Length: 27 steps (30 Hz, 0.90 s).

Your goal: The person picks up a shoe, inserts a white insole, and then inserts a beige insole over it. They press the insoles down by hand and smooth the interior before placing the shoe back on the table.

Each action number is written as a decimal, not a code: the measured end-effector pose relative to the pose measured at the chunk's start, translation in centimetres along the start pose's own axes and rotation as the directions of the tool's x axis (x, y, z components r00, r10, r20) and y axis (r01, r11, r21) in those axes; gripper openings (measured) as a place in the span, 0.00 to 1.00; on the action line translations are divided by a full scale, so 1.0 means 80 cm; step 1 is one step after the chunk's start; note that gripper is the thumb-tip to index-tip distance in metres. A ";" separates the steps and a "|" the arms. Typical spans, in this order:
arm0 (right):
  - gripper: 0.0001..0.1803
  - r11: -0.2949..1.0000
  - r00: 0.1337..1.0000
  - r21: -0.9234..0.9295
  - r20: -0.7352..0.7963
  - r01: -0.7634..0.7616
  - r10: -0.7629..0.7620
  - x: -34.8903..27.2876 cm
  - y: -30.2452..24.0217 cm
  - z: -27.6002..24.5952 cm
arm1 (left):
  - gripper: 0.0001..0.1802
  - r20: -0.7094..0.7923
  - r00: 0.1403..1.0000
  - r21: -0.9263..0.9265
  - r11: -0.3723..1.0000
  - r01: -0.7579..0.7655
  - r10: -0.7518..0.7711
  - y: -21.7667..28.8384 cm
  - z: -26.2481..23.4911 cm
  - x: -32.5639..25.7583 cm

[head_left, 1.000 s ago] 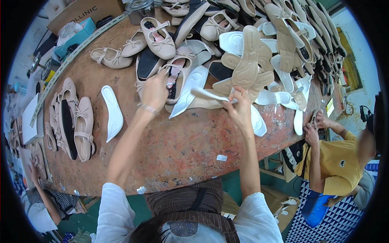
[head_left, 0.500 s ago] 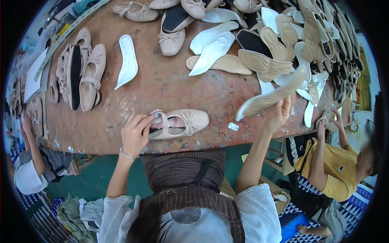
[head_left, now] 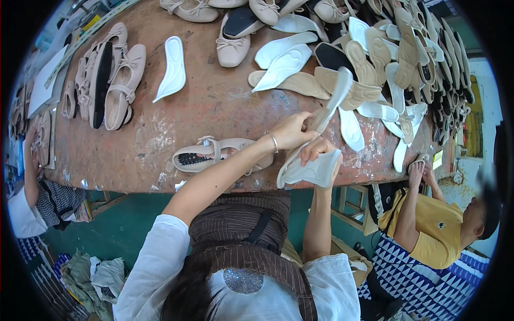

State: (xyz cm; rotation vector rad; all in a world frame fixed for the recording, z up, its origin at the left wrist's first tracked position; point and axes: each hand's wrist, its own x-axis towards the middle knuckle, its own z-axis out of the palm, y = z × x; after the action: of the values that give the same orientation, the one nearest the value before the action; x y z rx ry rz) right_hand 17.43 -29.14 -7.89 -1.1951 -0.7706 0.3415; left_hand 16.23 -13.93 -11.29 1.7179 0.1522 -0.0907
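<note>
Near the middle of the head view, just right of centre, both hands work one white insole (head_left: 313, 166). The left hand (head_left: 292, 131) pinches the insole's upper stretch between thumb and fingers, where it rises toward the upper right. The right hand (head_left: 321, 152) is closed over the lower, wider end, which curls just past the near edge of the worn brown table (head_left: 214, 107). The two hands sit close together, one just above the other, both clamped on that same insole.

Left of them, a beige strapped shoe (head_left: 214, 152) lies on its side on the table, partly behind the left forearm, its dark inner lining showing at the left end. Toward the upper left, a single white insole (head_left: 172, 67) lies alone beside a row of beige shoes (head_left: 110, 80). Across the top and upper right, a heap of beige shoes and insoles (head_left: 369, 59) covers the table.

At the lower right, another person in a yellow shirt (head_left: 433, 227) reaches up to the table's edge. At the left edge, a third person's arm in a white sleeve (head_left: 21, 214) shows.
</note>
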 end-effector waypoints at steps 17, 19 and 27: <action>0.22 0.983 0.954 -0.023 -0.238 0.185 -0.185 -0.019 -0.004 0.015 | 0.25 0.476 0.823 -0.121 0.904 0.410 -0.310 -0.010 0.044 0.006; 0.22 0.973 0.961 0.070 -0.190 0.218 -0.201 -0.011 -0.001 0.018 | 0.20 0.602 0.754 -0.250 0.835 0.491 -0.263 -0.025 0.038 0.004; 0.16 0.885 0.888 -0.076 0.053 0.460 -0.457 0.010 -0.037 -0.003 | 0.18 0.184 0.979 -0.591 0.786 0.181 -0.087 -0.038 -0.014 0.036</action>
State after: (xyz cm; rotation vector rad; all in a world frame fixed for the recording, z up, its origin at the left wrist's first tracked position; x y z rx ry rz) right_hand 17.71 -29.89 -4.96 -1.0489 -1.0784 -0.0666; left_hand 18.57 -12.23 -14.48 1.0447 0.1721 -0.2481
